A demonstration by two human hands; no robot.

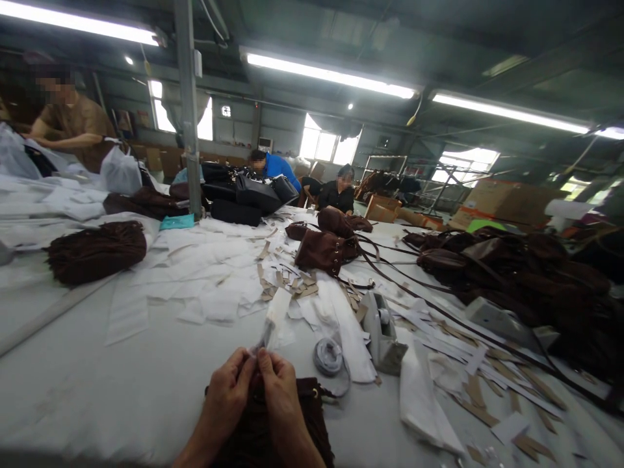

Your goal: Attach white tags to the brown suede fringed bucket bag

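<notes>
My left hand (227, 396) and my right hand (279, 396) meet at the bottom centre, thumbs and fingertips pinched together on a thin strip of clear or white film (268, 331) that rises from between them. Under both hands lies a dark brown suede bag (253, 429) with a drawstring top. A roll of grey tape (327, 356) rests on the table just right of my right hand. A grey tape dispenser (383, 331) stands beyond it.
White paper sheets (205, 273) and tan strips litter the white table (97, 383). Brown bags (324, 250) with long straps sit mid-table; a large pile of brown bags (536, 279) fills the right. Black bags (244, 195) lie farther back. Three other people work at the back.
</notes>
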